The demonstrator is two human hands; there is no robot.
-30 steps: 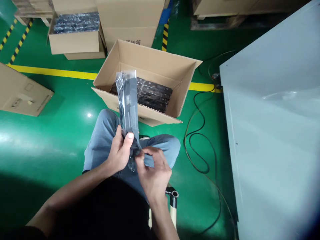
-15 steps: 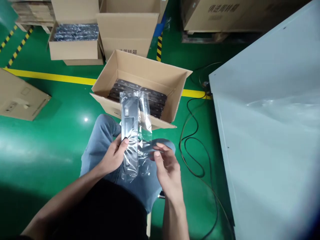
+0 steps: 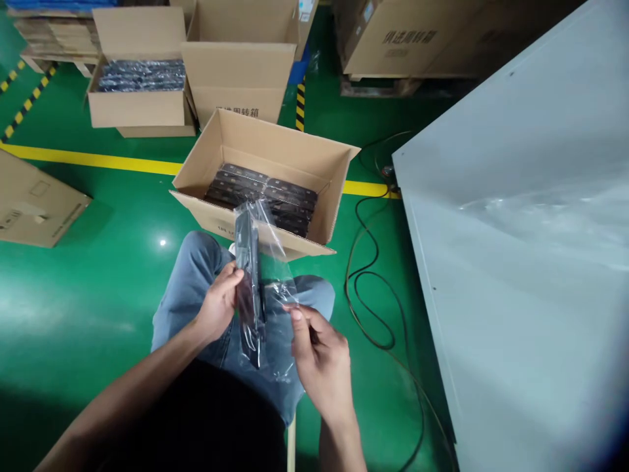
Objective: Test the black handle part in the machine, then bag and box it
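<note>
The right hand [image 3: 323, 360] has just closed thumb and finger on the bag's [image 3: 278, 265] loose side. The left hand [image 3: 215, 309] pinches the part [image 3: 247, 262] inside, above the lap [image 3: 184, 288], so both now steady it.

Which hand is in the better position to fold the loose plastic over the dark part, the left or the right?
Probably the right hand: its fingers pinch the edge of the loose plastic, while the left hand is occupied holding the dark part.
</note>
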